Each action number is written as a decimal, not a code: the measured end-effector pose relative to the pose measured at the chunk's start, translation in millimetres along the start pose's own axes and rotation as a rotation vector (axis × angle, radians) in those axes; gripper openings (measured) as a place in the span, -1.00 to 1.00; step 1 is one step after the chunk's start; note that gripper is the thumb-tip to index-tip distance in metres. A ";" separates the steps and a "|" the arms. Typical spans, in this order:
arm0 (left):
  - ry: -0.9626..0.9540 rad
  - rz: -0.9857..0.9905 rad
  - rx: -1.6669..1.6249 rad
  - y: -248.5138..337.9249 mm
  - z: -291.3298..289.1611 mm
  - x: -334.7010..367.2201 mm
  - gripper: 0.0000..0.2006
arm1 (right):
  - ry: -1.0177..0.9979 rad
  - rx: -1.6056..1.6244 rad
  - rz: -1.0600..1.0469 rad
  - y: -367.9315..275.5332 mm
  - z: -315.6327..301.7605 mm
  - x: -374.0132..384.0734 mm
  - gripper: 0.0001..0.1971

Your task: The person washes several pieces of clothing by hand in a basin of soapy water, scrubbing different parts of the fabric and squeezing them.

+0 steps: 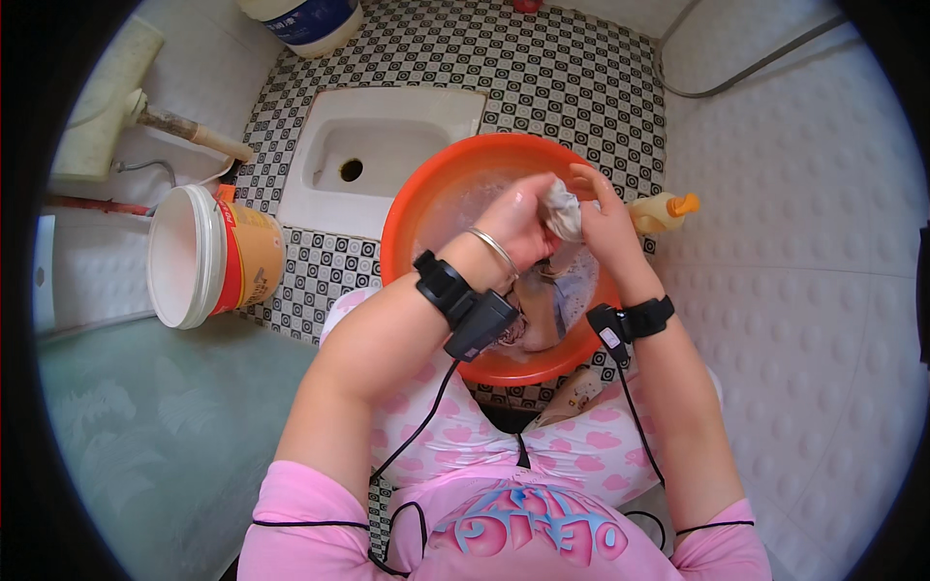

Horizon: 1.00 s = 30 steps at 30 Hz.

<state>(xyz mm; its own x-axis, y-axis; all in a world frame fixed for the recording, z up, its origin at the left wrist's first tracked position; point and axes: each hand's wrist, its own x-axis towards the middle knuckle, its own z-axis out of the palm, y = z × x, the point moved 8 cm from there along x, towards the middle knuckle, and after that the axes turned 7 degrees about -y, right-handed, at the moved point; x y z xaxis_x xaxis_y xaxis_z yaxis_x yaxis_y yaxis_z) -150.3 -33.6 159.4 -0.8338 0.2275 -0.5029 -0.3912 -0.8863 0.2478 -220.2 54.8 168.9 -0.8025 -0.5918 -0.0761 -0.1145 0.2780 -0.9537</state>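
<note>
A bunched whitish cloth [561,209] is held up between my two hands, over a round orange basin [395,237]. My left hand [521,221] is closed around the cloth's left side, a silver bangle on its wrist. My right hand [607,221] grips the right side of the cloth, its fingers bent. Below them, sudsy water fills the basin, and wet laundry with a greyish-blue garment [573,298] lies in it. What part of the cloth is inside my palms is hidden.
A yellowish pump bottle [656,213] stands right of the basin by the white wall [785,194]. A white squat toilet [329,198] lies beyond, left. A white-and-orange bucket [228,257] sits at left; another bucket [325,37] stands at the back. Black cables run along my arms.
</note>
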 end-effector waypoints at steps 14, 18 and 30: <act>0.314 0.082 0.284 12.1 1.1 -29.0 -0.58 | 0.056 0.658 0.149 -26.2 10.5 -20.7 -0.85; -0.176 -0.172 -0.121 -39.8 -9.2 10.9 -0.52 | 0.077 0.247 -0.085 -35.6 25.8 -36.1 -0.78; 0.052 0.074 -0.006 -40.5 -18.4 10.2 -0.61 | 0.289 -0.333 -0.070 -26.0 7.0 -30.8 -0.78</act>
<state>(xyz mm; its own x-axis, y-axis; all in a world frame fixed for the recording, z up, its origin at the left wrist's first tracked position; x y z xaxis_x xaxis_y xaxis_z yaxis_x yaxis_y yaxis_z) -135.7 -2.8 129.0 -0.8391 0.1403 -0.5255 -0.3270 -0.9022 0.2811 -188.4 60.6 194.0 -0.9114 -0.3953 0.1148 -0.3187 0.5011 -0.8045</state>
